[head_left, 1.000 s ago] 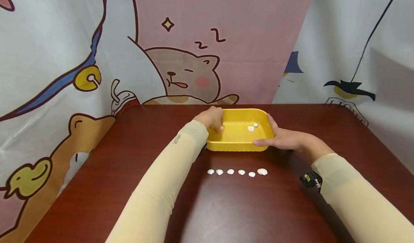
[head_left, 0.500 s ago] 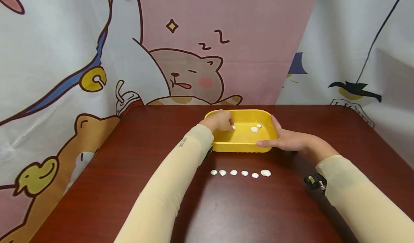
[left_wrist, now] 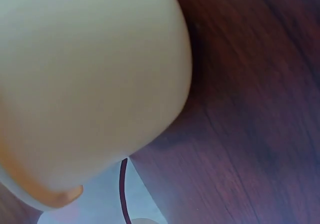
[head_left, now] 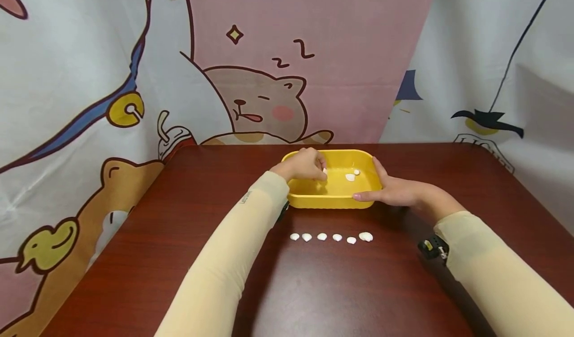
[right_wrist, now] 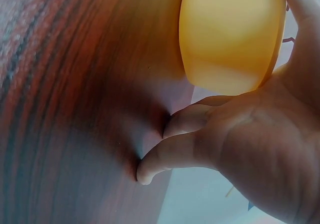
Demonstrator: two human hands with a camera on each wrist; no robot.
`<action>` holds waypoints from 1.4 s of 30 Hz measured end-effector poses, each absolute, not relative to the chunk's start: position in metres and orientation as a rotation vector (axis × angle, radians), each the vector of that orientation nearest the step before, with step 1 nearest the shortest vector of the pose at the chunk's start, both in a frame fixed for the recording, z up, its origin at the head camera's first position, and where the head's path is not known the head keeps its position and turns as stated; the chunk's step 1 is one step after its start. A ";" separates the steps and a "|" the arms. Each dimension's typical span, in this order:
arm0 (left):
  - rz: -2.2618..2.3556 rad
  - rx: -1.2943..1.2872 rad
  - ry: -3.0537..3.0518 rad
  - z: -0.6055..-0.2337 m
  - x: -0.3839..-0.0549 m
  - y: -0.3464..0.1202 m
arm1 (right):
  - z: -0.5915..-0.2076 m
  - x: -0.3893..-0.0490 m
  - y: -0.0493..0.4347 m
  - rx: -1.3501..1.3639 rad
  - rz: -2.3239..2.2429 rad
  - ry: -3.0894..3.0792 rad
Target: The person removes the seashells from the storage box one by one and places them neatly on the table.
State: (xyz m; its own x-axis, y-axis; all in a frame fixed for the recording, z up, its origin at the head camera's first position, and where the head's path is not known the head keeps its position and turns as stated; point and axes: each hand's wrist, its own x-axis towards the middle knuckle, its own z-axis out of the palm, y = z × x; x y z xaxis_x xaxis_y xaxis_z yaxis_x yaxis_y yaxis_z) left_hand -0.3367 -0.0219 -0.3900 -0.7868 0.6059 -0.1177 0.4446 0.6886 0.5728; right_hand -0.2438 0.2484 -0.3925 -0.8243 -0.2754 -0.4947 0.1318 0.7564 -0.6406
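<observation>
A yellow rectangular plastic basin (head_left: pixel 332 201) stands toward the far edge of the table. My left hand (head_left: pixel 306 164) reaches over its left end and pinches a small white seashell (head_left: pixel 325 170) between thumb and fingers. Two more white seashells (head_left: pixel 350 177) lie in the basin's right half. My right hand (head_left: pixel 396 190) holds the basin's right end, thumb along the front wall and a finger at the right side. In the right wrist view, other fingertips (right_wrist: pixel 145 176) of this hand rest on the tabletop. The left wrist view shows mostly the sleeve; the left fingers are hidden there.
Several white seashells (head_left: pixel 322 237) form a row on the dark red-brown wooden table (head_left: pixel 332 287), in front of the basin. The rightmost shell (head_left: pixel 365 237) is the largest. A cartoon-printed cloth (head_left: pixel 350 63) hangs behind the table.
My left hand has moved right inside the basin, then lifted slightly, carrying the pinched seashell. My right hand keeps its place on the basin; the row of shells is unchanged.
</observation>
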 end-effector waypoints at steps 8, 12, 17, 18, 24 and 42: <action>0.888 0.853 2.558 -0.388 -0.339 -0.022 | -0.393 -0.243 0.248 -0.131 -0.933 2.371; 0.954 0.837 2.521 -0.385 -0.337 -0.021 | -0.395 -0.242 0.249 -0.131 -0.937 2.370; 1.102 0.850 2.498 -0.370 -0.329 -0.023 | -0.395 -0.241 0.248 -0.122 -0.935 2.366; 1.138 0.869 2.492 -0.366 -0.326 -0.023 | -0.395 -0.242 0.248 -0.123 -0.932 2.366; 1.264 0.929 2.463 -0.348 -0.301 -0.026 | -0.395 -0.242 0.248 -0.137 -0.931 2.368; 1.119 0.932 2.511 -0.361 -0.230 -0.112 | -0.392 -0.243 0.251 -0.163 -0.942 2.399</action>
State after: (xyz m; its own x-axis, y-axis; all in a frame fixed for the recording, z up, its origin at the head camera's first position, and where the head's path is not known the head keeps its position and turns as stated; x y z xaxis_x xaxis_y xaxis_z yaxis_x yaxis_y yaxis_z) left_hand -0.2296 -0.1116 -0.3614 -0.7687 0.6384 0.0394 0.4562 0.5040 0.7334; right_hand -0.2433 0.2507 -0.3917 -0.8402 -0.3018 -0.4504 0.0853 0.7469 -0.6595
